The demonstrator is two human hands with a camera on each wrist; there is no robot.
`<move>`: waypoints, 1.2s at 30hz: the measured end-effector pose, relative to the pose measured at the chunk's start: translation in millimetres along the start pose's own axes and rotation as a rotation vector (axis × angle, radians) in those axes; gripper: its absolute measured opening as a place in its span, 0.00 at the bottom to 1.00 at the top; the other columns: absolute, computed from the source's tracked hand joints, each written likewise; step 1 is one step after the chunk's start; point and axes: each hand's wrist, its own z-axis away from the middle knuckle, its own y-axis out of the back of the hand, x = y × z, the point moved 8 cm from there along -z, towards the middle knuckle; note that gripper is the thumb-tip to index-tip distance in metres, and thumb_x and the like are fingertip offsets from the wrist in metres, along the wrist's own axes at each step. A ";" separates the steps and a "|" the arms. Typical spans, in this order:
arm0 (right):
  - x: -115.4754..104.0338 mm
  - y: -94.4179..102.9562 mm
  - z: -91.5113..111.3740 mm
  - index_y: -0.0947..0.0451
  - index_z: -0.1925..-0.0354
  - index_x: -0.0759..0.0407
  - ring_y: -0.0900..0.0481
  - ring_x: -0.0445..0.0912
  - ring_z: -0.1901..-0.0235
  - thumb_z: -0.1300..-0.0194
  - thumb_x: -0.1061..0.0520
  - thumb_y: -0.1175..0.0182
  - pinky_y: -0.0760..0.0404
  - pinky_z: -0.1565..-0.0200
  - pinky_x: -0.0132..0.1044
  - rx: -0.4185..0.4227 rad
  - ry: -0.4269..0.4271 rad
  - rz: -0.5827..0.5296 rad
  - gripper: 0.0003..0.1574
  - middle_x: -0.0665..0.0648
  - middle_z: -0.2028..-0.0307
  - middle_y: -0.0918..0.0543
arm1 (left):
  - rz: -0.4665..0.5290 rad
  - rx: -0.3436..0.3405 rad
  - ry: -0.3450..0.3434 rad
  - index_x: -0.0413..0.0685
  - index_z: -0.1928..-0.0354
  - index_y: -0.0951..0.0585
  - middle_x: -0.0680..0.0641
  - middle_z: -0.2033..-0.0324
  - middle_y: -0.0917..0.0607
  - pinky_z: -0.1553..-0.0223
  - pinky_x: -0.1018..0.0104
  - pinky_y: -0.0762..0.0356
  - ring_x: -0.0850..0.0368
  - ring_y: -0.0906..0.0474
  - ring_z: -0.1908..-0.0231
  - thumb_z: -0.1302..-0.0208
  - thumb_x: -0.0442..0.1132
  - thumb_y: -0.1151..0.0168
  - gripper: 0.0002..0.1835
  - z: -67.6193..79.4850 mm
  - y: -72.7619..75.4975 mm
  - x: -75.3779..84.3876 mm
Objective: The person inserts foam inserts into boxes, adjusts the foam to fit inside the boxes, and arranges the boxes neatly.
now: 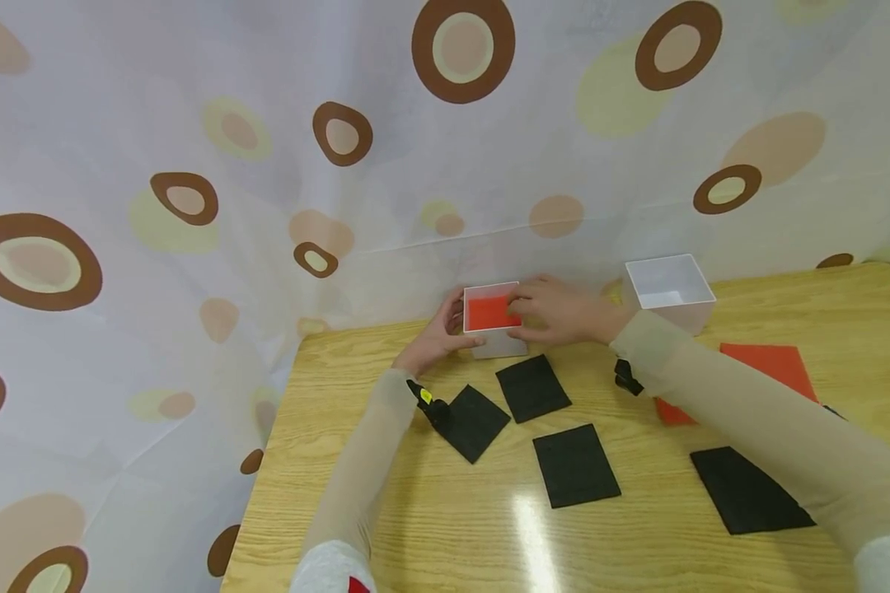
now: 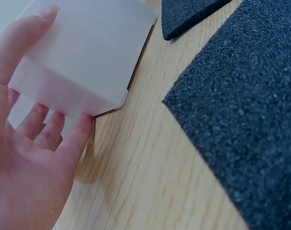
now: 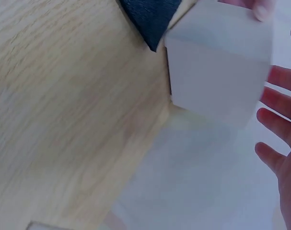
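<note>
At the far left, a pale patterned cloth (image 1: 267,49) with brown-ringed ovals hangs down, and it also runs along behind the wood-grained table (image 1: 445,527). The left hand (image 1: 434,338) comes in from a beige sleeve (image 1: 374,453) and holds the left white box (image 1: 499,344); its grip is closed about a corner, thumb on the near wall, fingers against the left side. A black wrist device (image 1: 432,405) overlaps, in the head view, the left black foam square (image 1: 475,424), which lies turned cornerwise on the table. The left white box stands upright by the table's back edge, with a red sheet (image 1: 484,315) inside it. Just in front of the box lies the upper black foam square (image 1: 532,389), and nearer the person, the lower black foam square (image 1: 577,466). The right hand (image 1: 567,313) reaches over the box's right rim, its grip loosely spread, fingers slightly bent over the red sheet; whether they touch it, I cannot tell. Farther right, the right white box (image 1: 686,317) stands upright near the cloth. Before it lies a second red sheet (image 1: 775,364), partly covered by the right sleeve (image 1: 712,387), and then a larger black piece (image 1: 737,490), likewise partly hidden.
</note>
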 end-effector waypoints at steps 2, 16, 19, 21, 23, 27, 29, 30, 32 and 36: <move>0.3 7.9 5.7 0.15 0.52 0.63 0.18 0.58 0.48 0.28 0.49 0.34 0.24 0.38 0.58 0.011 0.001 -0.022 0.18 0.62 0.50 0.15 | -0.001 -0.001 0.003 0.61 0.18 0.50 0.47 0.24 0.38 0.24 0.50 0.41 0.47 0.43 0.23 0.32 0.27 0.32 0.50 -1.1 0.1 -0.7; 8.9 42.2 54.2 0.16 0.47 0.59 0.21 0.57 0.42 0.26 0.49 0.36 0.23 0.37 0.55 -0.027 -0.097 -0.092 0.18 0.60 0.45 0.17 | 0.030 0.007 0.021 0.61 0.19 0.48 0.48 0.25 0.37 0.24 0.52 0.39 0.48 0.42 0.23 0.35 0.26 0.30 0.52 -0.1 1.1 1.1; 6.3 49.6 66.5 0.16 0.47 0.59 0.21 0.57 0.43 0.27 0.50 0.35 0.22 0.39 0.56 -0.014 -0.095 -0.094 0.17 0.59 0.45 0.17 | 0.024 0.007 0.024 0.61 0.19 0.49 0.47 0.25 0.37 0.24 0.51 0.40 0.48 0.43 0.23 0.35 0.27 0.30 0.51 -0.7 1.3 0.1; 5.0 53.2 75.4 0.16 0.47 0.59 0.21 0.57 0.44 0.28 0.51 0.34 0.21 0.40 0.56 -0.005 -0.090 -0.092 0.17 0.59 0.46 0.17 | 0.024 0.005 0.024 0.61 0.19 0.49 0.47 0.25 0.37 0.24 0.50 0.40 0.47 0.43 0.23 0.35 0.27 0.30 0.52 -1.0 1.0 -0.3; 5.0 55.7 84.5 0.16 0.47 0.58 0.21 0.56 0.44 0.28 0.51 0.33 0.21 0.40 0.56 0.000 -0.092 -0.082 0.17 0.58 0.46 0.17 | 0.020 0.004 0.024 0.61 0.19 0.49 0.47 0.25 0.37 0.24 0.50 0.40 0.47 0.43 0.23 0.35 0.28 0.29 0.52 -1.3 1.1 -0.2; 4.6 60.0 102.2 0.16 0.47 0.57 0.20 0.54 0.44 0.31 0.51 0.31 0.19 0.41 0.55 0.017 -0.088 -0.057 0.17 0.57 0.46 0.17 | 0.019 0.006 0.026 0.61 0.19 0.49 0.48 0.25 0.37 0.25 0.51 0.39 0.48 0.42 0.23 0.35 0.29 0.29 0.52 -1.5 1.4 -0.7; 3.6 62.4 111.1 0.15 0.48 0.57 0.19 0.53 0.45 0.33 0.53 0.29 0.19 0.42 0.54 0.036 -0.073 -0.040 0.17 0.56 0.47 0.16 | 0.018 0.005 0.027 0.60 0.18 0.49 0.48 0.25 0.37 0.25 0.51 0.38 0.48 0.41 0.23 0.35 0.29 0.29 0.52 -0.8 1.3 -0.3; 2.9 63.9 115.7 0.15 0.48 0.57 0.19 0.53 0.46 0.34 0.53 0.28 0.18 0.43 0.53 0.046 -0.066 -0.033 0.17 0.55 0.47 0.16 | 0.018 0.005 0.031 0.60 0.18 0.49 0.48 0.25 0.37 0.25 0.51 0.37 0.48 0.41 0.24 0.35 0.29 0.28 0.52 -0.3 1.2 0.0; 2.2 66.2 125.2 0.15 0.49 0.56 0.19 0.51 0.47 0.35 0.54 0.27 0.18 0.45 0.52 0.060 -0.057 -0.020 0.17 0.54 0.48 0.16 | 0.013 0.005 0.036 0.60 0.18 0.49 0.48 0.25 0.36 0.26 0.51 0.36 0.48 0.40 0.24 0.35 0.29 0.28 0.52 0.7 1.2 1.3; 2.1 69.2 145.0 0.15 0.49 0.53 0.18 0.50 0.48 0.38 0.55 0.25 0.16 0.48 0.51 0.077 -0.043 0.008 0.19 0.51 0.48 0.15 | 0.014 -0.002 0.040 0.60 0.19 0.48 0.47 0.26 0.36 0.27 0.51 0.35 0.48 0.40 0.24 0.35 0.29 0.28 0.52 1.5 1.4 3.7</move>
